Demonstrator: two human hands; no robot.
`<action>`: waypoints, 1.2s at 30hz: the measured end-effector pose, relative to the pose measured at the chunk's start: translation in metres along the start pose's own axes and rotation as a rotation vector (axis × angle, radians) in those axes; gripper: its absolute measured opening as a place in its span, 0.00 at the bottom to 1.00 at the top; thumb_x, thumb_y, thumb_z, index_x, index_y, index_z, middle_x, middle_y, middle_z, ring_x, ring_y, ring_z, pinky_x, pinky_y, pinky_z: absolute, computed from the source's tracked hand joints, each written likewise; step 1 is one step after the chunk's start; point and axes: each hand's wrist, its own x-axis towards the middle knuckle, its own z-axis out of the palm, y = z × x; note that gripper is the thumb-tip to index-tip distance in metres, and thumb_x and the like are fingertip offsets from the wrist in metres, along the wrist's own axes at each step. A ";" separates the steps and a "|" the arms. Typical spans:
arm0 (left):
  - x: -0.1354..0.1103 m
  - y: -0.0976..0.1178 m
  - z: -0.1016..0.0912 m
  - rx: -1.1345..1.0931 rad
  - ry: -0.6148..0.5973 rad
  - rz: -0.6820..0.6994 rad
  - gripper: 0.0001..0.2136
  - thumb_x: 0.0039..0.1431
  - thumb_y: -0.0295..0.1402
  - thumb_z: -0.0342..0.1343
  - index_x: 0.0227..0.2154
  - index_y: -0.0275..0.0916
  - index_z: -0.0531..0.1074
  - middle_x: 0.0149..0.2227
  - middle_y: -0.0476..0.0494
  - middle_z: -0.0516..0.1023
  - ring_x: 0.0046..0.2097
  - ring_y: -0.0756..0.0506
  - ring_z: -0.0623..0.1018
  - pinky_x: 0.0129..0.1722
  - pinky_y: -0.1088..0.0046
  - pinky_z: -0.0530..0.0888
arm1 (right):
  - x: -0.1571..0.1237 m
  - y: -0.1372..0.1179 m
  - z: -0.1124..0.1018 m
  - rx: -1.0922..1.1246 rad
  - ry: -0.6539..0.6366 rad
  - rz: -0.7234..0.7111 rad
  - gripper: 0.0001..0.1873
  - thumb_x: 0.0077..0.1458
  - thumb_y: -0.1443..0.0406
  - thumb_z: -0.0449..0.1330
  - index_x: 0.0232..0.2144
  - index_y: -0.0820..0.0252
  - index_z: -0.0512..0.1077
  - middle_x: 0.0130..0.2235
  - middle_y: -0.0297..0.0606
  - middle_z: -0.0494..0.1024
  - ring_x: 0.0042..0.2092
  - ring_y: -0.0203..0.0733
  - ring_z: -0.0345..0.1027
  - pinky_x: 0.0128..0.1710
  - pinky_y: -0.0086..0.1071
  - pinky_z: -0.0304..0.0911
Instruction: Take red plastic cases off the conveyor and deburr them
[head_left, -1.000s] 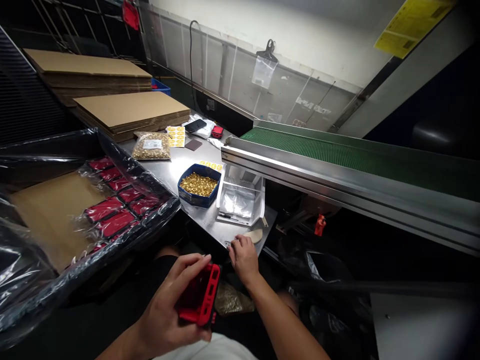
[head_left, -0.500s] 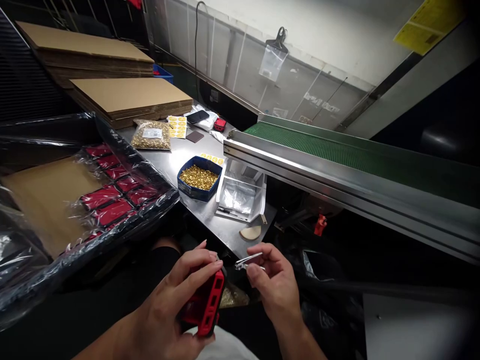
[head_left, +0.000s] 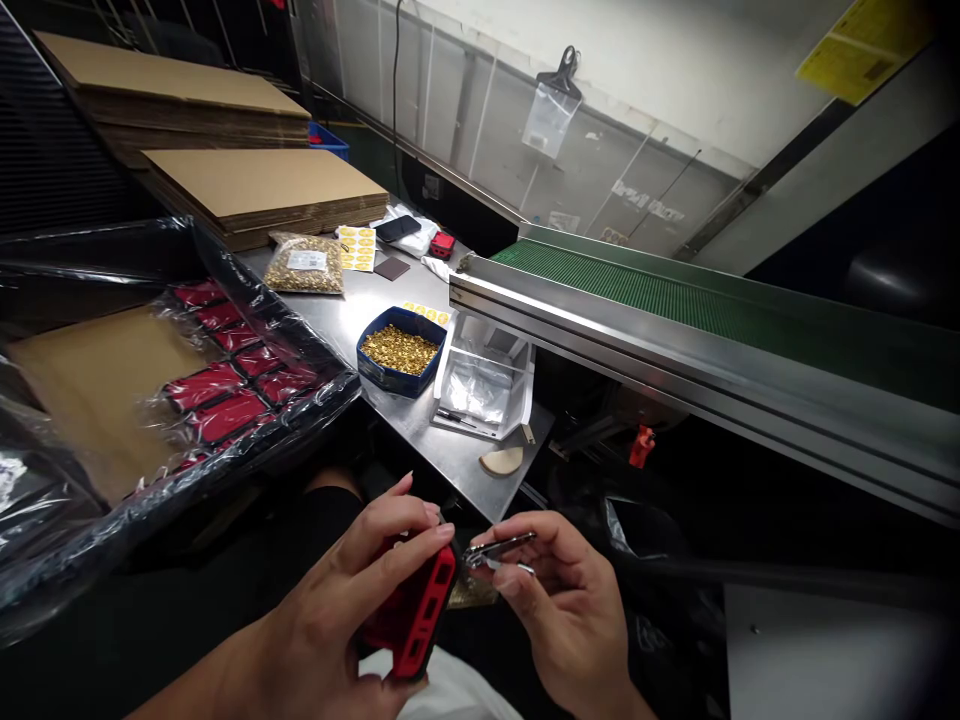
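My left hand is wrapped round a red and black case, which looks like a phone case with square cut-outs along its edge. It is tilted, with that edge toward the right. Nail clippers with a raised lever are pinched between the thumb and fingers of my right hand. Their jaws are close to the case's upper right corner; whether they touch it I cannot tell. My left fingers hide much of the case.
A metal table holds a blue tub of gold pieces, a white tray with clear bags and a filled bag. Left stands a lined box with wrapped red cases. A green conveyor runs right; cardboard sheets lie behind.
My right hand has moved slightly down, and the clippers have come nearer the case and turned a little. The left hand keeps its hold on the case, almost unmoved.
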 end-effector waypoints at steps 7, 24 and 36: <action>0.000 0.004 -0.003 -0.001 0.008 0.027 0.40 0.43 0.24 0.60 0.62 0.29 0.55 0.58 0.31 0.57 0.61 0.33 0.62 0.68 0.44 0.51 | -0.003 -0.004 -0.002 -0.092 -0.024 -0.025 0.10 0.54 0.65 0.64 0.41 0.54 0.74 0.39 0.39 0.82 0.36 0.37 0.76 0.34 0.26 0.74; 0.006 0.012 -0.010 0.047 -0.072 -0.006 0.39 0.43 0.24 0.56 0.63 0.33 0.55 0.60 0.37 0.55 0.64 0.38 0.57 0.70 0.55 0.44 | 0.003 -0.020 -0.018 -0.411 -0.198 -0.249 0.13 0.55 0.67 0.63 0.44 0.51 0.71 0.38 0.35 0.78 0.37 0.35 0.73 0.35 0.27 0.70; 0.011 0.015 -0.013 0.070 -0.070 -0.002 0.39 0.43 0.24 0.53 0.64 0.35 0.56 0.58 0.37 0.58 0.63 0.39 0.58 0.69 0.57 0.54 | 0.005 -0.025 -0.019 -0.567 -0.234 -0.365 0.15 0.55 0.68 0.64 0.45 0.52 0.69 0.37 0.34 0.78 0.35 0.34 0.72 0.34 0.27 0.69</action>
